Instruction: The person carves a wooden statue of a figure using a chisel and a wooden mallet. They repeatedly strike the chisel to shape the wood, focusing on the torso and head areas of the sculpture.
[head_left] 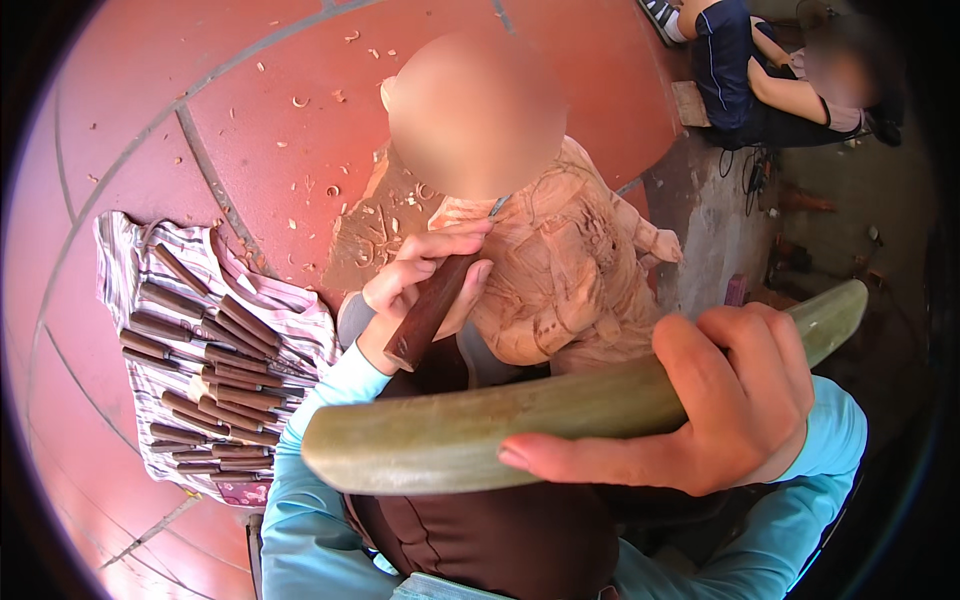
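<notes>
My left hand (455, 285) is closed around the dark wooden handle of a carving chisel (428, 318). Its short metal tip meets the upper part of a carved wooden figure (560, 275), just below the figure's blurred head. In the foreground, my right hand (720, 405) grips a long, curved, greenish club-like mallet (420, 435) with a smooth surface. The mallet lies level across my view above my lap, its broad end to the left, apart from the chisel handle. The figure has carved folds and a small outstretched hand on its right side.
Many dark-handled carving tools (235, 390) lie on a striped cloth (125, 270) at the left. Pale wood shavings (300, 102) are scattered over the red tiled floor (270, 180). Another person (725, 70) sits at the upper right, near cables and clutter.
</notes>
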